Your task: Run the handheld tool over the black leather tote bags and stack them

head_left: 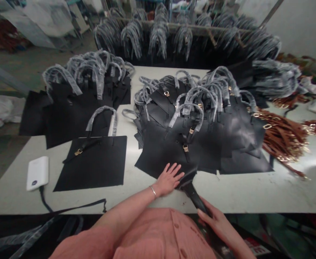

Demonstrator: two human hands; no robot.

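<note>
My left hand (170, 178) lies flat with fingers spread on the lower edge of a black leather bag panel (163, 144). That panel carries a plastic-wrapped handle (201, 115) and a gold buckle (185, 148) on a short strap. My right hand (213, 217) is closed around the lower end of a black leather strap (194, 196) at the table's front edge. The strap's upper end meets the panel's lower corner beside my left fingers; whether the two are joined I cannot tell. Left of them, a single black panel (98, 165) with a handle and buckle lies flat.
Piles of black panels (71, 115) with wrapped handles lie at the left and on the right. Brown straps with gold clasps (282, 135) bunch at the right. A white power bank (37, 172) with a cable is at the left. More wrapped handles (158, 36) hang behind the table.
</note>
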